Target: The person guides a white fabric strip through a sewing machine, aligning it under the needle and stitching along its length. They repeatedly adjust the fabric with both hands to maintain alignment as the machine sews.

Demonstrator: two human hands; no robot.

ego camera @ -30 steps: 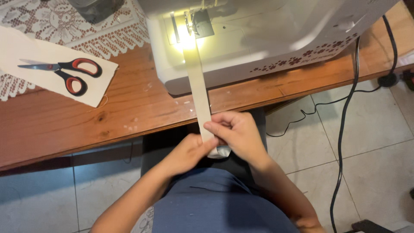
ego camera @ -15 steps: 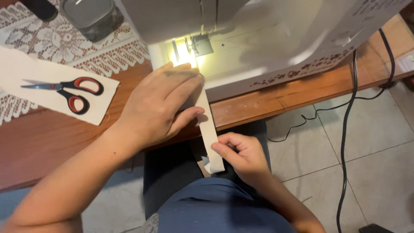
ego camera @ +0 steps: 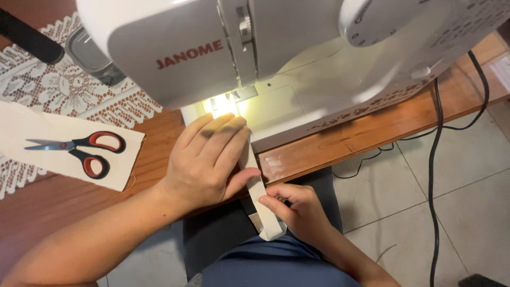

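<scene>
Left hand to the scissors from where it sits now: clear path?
Probably yes. The left hand rests flat on the white strip by the needle; the scissors lie on cloth on its outer side, with only bare tabletop between.

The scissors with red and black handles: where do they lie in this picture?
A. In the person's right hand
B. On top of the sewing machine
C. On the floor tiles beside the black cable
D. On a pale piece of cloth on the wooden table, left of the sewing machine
D: the scissors lie flat on a pale piece of cloth on the wooden table, left of the sewing machine, touched by neither hand.
</scene>
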